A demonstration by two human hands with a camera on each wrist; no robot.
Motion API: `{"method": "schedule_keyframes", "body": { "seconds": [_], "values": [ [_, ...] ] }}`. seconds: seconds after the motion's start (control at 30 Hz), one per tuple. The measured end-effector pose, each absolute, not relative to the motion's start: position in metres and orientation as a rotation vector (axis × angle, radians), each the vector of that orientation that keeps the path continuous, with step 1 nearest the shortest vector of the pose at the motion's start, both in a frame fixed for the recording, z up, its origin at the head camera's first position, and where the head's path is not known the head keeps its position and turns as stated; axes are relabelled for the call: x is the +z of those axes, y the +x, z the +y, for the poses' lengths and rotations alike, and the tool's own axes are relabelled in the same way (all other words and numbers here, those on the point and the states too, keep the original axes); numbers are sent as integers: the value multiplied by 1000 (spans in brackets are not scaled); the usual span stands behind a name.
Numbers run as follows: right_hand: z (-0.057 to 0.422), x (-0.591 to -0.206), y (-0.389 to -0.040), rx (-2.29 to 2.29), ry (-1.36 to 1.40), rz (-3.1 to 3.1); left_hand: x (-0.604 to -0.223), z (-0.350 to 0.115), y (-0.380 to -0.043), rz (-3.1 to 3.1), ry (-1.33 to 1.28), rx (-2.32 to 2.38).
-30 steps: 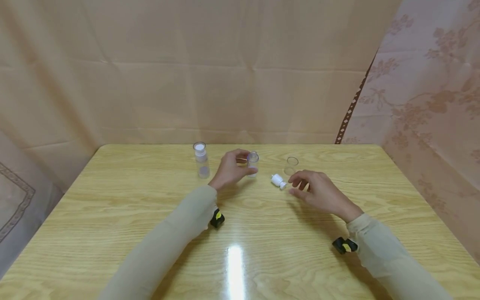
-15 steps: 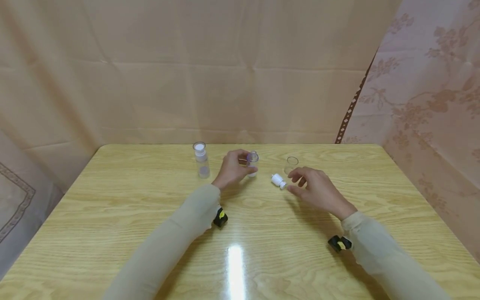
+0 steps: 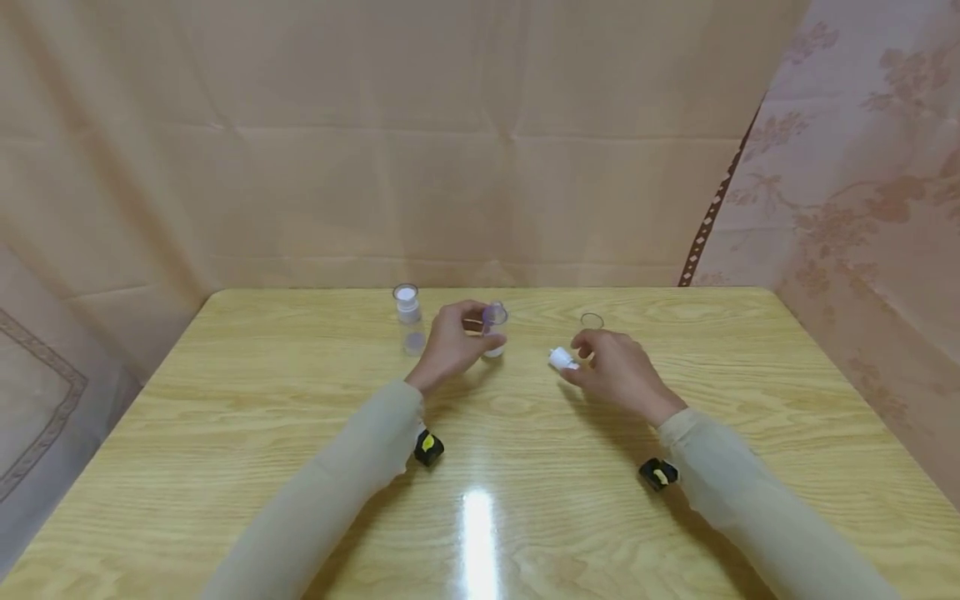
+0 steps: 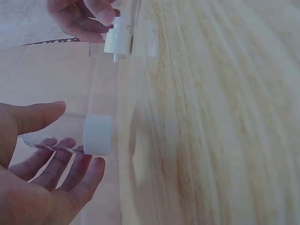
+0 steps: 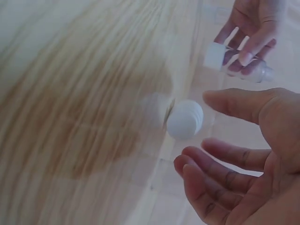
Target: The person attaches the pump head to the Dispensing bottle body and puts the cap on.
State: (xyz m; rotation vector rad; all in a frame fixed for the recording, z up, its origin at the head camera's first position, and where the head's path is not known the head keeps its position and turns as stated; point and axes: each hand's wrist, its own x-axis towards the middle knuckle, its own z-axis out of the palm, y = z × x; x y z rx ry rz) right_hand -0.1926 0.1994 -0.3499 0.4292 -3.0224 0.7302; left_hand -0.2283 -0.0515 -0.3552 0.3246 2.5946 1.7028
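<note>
My left hand grips a small clear bottle with a white base, thumb on the near side and fingers behind. The bottle stands upright, close over the table, its open neck at the top. My right hand is spread around a white pump head lying on the table. In the right wrist view, the thumb and fingers stand apart, with the round white end of the pump head just beyond them. The left wrist view shows its thin stem pointing toward the bottle.
Left of my left hand stands another clear bottle with a white pump top. Behind my right hand is a clear cap, partly hidden. The wooden table ends at a beige curtain.
My right hand has moved left and closer around the pump head, covering part of it. My left hand has shifted slightly left with the bottle. The view has turned a little.
</note>
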Motion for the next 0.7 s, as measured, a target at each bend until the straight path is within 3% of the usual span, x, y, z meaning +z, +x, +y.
{"method": "schedule_keyframes", "body": {
  "seconds": [0.7],
  "values": [
    [178,-356,-204,663,410,-2996,-347,-72,-199,2588,401,1739]
  ]
}}
